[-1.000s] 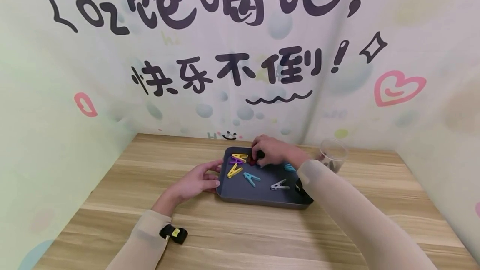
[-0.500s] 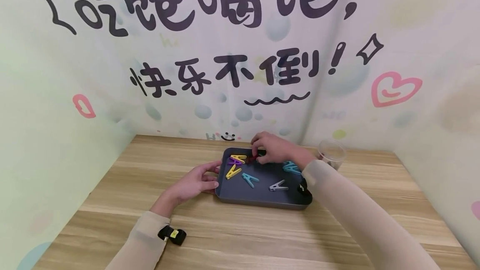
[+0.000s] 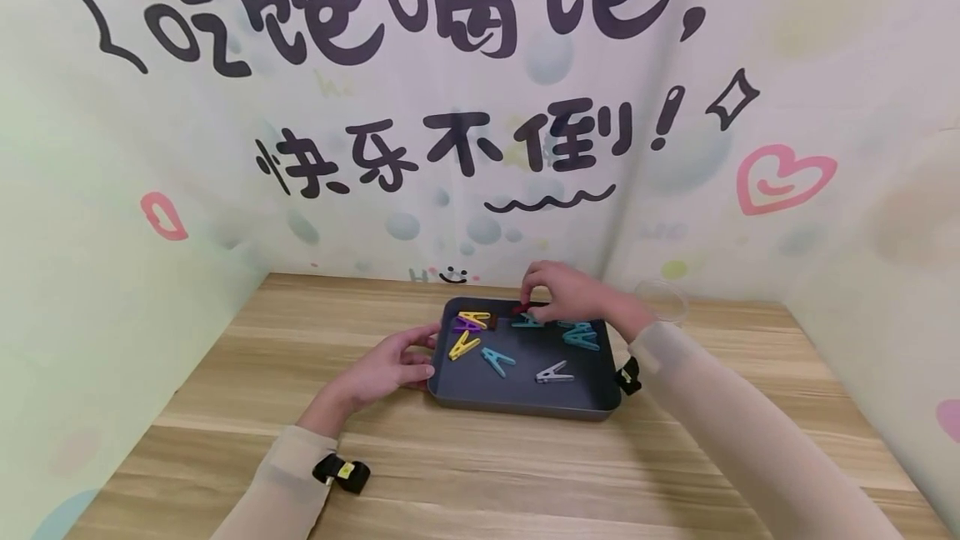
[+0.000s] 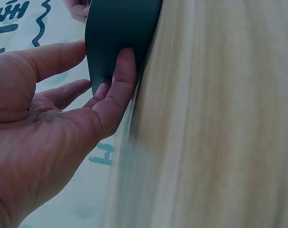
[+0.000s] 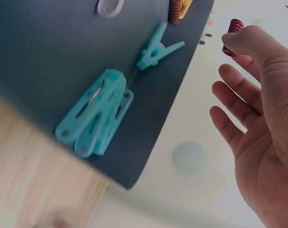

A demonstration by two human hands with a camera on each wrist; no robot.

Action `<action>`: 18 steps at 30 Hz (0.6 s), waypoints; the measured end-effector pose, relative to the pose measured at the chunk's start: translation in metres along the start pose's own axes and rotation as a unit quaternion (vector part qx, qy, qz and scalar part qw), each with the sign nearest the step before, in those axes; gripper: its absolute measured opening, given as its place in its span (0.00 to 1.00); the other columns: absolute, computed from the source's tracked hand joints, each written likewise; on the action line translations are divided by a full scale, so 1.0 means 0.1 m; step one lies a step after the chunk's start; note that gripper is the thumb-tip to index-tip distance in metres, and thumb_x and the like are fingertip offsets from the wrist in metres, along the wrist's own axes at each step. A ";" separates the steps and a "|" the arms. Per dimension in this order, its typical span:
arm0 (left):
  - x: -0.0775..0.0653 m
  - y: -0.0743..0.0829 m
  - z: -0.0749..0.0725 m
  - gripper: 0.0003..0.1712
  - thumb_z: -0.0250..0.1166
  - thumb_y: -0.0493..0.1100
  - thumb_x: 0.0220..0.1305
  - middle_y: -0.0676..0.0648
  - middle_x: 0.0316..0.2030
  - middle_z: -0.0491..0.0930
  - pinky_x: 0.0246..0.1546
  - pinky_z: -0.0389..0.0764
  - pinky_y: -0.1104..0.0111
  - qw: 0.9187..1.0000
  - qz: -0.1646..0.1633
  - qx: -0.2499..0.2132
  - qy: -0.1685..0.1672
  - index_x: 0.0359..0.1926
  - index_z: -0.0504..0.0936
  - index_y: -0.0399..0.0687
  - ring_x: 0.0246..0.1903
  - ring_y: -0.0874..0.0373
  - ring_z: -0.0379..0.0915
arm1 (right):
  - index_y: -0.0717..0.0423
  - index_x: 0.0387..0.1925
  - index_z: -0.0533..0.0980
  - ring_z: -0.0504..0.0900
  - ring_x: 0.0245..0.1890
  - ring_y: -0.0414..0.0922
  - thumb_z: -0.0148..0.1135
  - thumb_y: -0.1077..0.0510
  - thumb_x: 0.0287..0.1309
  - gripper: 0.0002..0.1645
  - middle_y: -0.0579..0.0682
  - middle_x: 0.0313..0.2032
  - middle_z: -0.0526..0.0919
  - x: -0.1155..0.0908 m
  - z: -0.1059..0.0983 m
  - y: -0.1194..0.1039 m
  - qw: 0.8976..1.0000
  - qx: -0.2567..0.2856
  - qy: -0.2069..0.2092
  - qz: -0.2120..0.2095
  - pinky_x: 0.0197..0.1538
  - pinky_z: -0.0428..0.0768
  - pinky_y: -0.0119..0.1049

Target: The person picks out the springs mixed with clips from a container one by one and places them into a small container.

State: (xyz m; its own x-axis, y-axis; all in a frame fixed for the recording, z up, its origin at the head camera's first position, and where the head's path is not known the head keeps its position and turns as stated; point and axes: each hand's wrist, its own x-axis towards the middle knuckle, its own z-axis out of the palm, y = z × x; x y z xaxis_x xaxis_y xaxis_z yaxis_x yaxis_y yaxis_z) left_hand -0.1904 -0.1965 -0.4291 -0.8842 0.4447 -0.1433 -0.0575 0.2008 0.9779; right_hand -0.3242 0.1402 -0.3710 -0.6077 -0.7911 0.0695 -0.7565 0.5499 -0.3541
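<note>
My right hand (image 3: 566,286) is over the back edge of the dark grey tray (image 3: 517,377). Between its thumb and index finger it pinches a small dark red ribbed cylinder, like a coil spring (image 5: 233,35); the other fingers are loosely bent. Below that hand lies a teal clothespin (image 5: 155,51). My left hand (image 3: 386,369) rests its fingertips against the outside of the tray's left wall, as the left wrist view shows. Inside the tray, a second ribbed piece, brownish red (image 5: 174,12), sits by the yellow clothespin (image 3: 474,317) at the back left.
Purple (image 3: 467,327), light blue (image 3: 497,362) and grey (image 3: 555,372) clothespins lie spread in the tray. Teal clothespins (image 5: 94,114) overlap at its right side. A clear plastic cup (image 3: 662,300) stands behind my right forearm. A printed cloth (image 3: 420,215) hangs behind the wooden table (image 3: 450,473).
My right hand has lifted and moved right from the back left of the tray, carrying the red ribbed cylinder. The teal clothespin below it has come into view. My left hand stays at the tray.
</note>
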 end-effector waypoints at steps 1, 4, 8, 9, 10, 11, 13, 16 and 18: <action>0.00 0.00 0.00 0.40 0.58 0.28 0.77 0.30 0.71 0.63 0.54 0.86 0.55 1.000 -0.001 -0.001 0.000 0.83 0.53 0.36 0.65 0.37 0.74 | 0.48 0.40 0.86 0.82 0.49 0.55 0.72 0.58 0.62 0.05 0.45 0.44 0.82 -0.02 -0.02 0.01 1.000 0.002 0.002 0.001 0.57 0.81 0.48; 0.00 0.00 0.00 0.40 0.58 0.28 0.77 0.30 0.71 0.63 0.54 0.86 0.56 1.000 -0.003 -0.001 0.002 0.83 0.53 0.36 0.65 0.37 0.74 | 0.48 0.40 0.86 0.82 0.49 0.55 0.72 0.59 0.62 0.05 0.44 0.44 0.82 -0.09 -0.09 0.02 1.000 0.012 0.008 0.004 0.57 0.81 0.50; 0.00 0.00 0.01 0.40 0.59 0.28 0.77 0.30 0.71 0.64 0.54 0.87 0.55 1.000 -0.003 0.003 0.005 0.83 0.54 0.36 0.65 0.37 0.74 | 0.49 0.40 0.86 0.81 0.49 0.53 0.71 0.61 0.61 0.06 0.45 0.44 0.83 -0.19 -0.18 0.03 1.000 0.022 0.015 0.006 0.58 0.82 0.53; 0.00 0.00 0.01 0.40 0.59 0.28 0.77 0.30 0.71 0.64 0.54 0.87 0.55 1.000 -0.003 0.004 0.006 0.83 0.54 0.36 0.65 0.37 0.74 | 0.49 0.40 0.86 0.81 0.48 0.52 0.71 0.61 0.61 0.06 0.45 0.44 0.83 -0.21 -0.20 0.02 1.000 0.024 0.017 0.008 0.58 0.82 0.53; 0.00 0.00 0.01 0.40 0.58 0.28 0.77 0.30 0.71 0.64 0.54 0.87 0.55 1.000 -0.002 0.003 0.005 0.83 0.54 0.36 0.65 0.36 0.73 | 0.49 0.40 0.86 0.81 0.48 0.52 0.71 0.61 0.61 0.07 0.45 0.44 0.83 -0.24 -0.22 0.02 0.999 0.025 0.019 0.009 0.58 0.82 0.53; 0.00 -0.01 0.01 0.40 0.58 0.28 0.77 0.29 0.71 0.63 0.54 0.87 0.55 1.000 -0.001 0.003 0.005 0.83 0.54 0.36 0.65 0.36 0.73 | 0.48 0.40 0.86 0.80 0.48 0.51 0.71 0.62 0.61 0.07 0.45 0.44 0.83 -0.26 -0.23 0.03 0.999 0.026 0.021 0.012 0.58 0.82 0.52; -0.01 -0.01 0.01 0.40 0.58 0.28 0.77 0.29 0.71 0.63 0.54 0.86 0.55 1.000 -0.002 0.002 0.005 0.83 0.53 0.36 0.66 0.35 0.73 | 0.47 0.40 0.86 0.80 0.47 0.48 0.70 0.61 0.62 0.07 0.44 0.44 0.83 -0.32 -0.26 0.04 0.999 0.026 0.024 0.020 0.57 0.82 0.50; 0.00 -0.01 0.00 0.40 0.57 0.28 0.77 0.29 0.71 0.63 0.55 0.86 0.55 1.000 -0.002 -0.001 0.002 0.83 0.53 0.36 0.66 0.35 0.72 | 0.46 0.40 0.85 0.79 0.47 0.47 0.70 0.61 0.61 0.07 0.44 0.45 0.83 -0.40 -0.31 0.06 0.999 0.026 0.031 0.024 0.56 0.82 0.48; 0.00 -0.01 0.00 0.40 0.58 0.28 0.77 0.29 0.71 0.63 0.55 0.86 0.55 1.000 -0.002 0.000 0.001 0.83 0.52 0.36 0.66 0.35 0.73 | 0.46 0.39 0.85 0.79 0.47 0.47 0.71 0.61 0.61 0.07 0.44 0.46 0.83 -0.45 -0.34 0.08 0.999 0.025 0.039 0.024 0.56 0.82 0.49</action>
State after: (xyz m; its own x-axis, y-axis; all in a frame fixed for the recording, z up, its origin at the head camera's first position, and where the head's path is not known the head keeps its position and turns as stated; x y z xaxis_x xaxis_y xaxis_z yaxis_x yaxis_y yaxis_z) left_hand -0.1904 -0.1971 -0.4301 -0.8850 0.4416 -0.1473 -0.0615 0.2026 0.9773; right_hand -0.3114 0.1893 -0.3458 -0.6616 -0.7398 0.1220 -0.7139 0.5719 -0.4041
